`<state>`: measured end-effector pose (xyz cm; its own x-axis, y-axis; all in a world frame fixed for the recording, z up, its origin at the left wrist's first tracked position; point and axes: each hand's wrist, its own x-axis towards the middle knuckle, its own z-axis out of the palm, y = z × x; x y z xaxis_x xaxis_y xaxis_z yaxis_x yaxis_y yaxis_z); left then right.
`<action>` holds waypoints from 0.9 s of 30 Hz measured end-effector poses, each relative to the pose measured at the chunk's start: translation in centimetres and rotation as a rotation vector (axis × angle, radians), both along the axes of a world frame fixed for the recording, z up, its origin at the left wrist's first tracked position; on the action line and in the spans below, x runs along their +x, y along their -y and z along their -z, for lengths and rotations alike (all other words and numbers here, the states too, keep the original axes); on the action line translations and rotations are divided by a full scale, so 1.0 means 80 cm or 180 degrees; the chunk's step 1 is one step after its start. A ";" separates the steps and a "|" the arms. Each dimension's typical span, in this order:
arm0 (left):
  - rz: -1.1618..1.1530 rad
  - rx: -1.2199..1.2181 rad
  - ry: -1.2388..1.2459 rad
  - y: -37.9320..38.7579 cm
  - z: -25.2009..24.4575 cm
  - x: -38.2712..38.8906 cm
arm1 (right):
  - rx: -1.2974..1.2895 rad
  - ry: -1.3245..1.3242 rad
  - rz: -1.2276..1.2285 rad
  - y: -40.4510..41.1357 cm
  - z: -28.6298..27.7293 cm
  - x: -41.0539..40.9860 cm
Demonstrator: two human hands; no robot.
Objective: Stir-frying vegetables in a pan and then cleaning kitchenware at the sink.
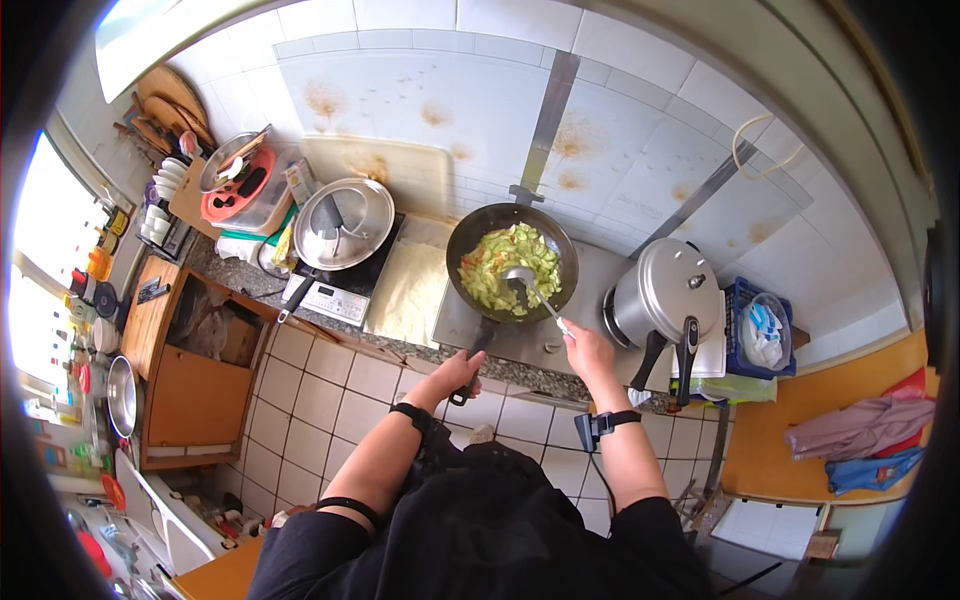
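Observation:
A dark wok (456, 279) sits on the steel gas hob (592, 262), and sliced green vegetables (495, 251) with reddish bits lie heaped inside it. My left hand (457, 372) is wrapped around the wok's black handle (480, 341), over the counter's front edge. In my right hand (587, 349) is the pale grip of a metal spatula (519, 276). The spatula's rounded head rests among the vegetables at the near right part of the wok, hiding some of them. Black straps circle both of my forearms.
To the right stands a pressure cooker (664, 292), its handles jutting past the counter edge, beside a blue basket (796, 360) holding plastic bags. Leftward, a lidded pan (345, 225) sits on an induction cooker (337, 298). Behind it are a plastic tub (262, 206) and a dish rack (176, 240).

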<state>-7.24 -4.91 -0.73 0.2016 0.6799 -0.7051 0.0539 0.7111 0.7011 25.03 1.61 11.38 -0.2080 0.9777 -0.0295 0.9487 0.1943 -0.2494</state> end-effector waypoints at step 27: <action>-0.0252 -0.0021 -0.0300 0.069 -0.041 -0.125 | 0.0160 -0.0763 0.0122 -0.018 0.032 -0.046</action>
<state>-17.25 -10.44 2.52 0.0802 0.6864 -0.7228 0.0629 0.7202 0.6909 21.35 3.04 8.82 -0.1659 0.9840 0.0651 0.8705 0.1771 -0.4591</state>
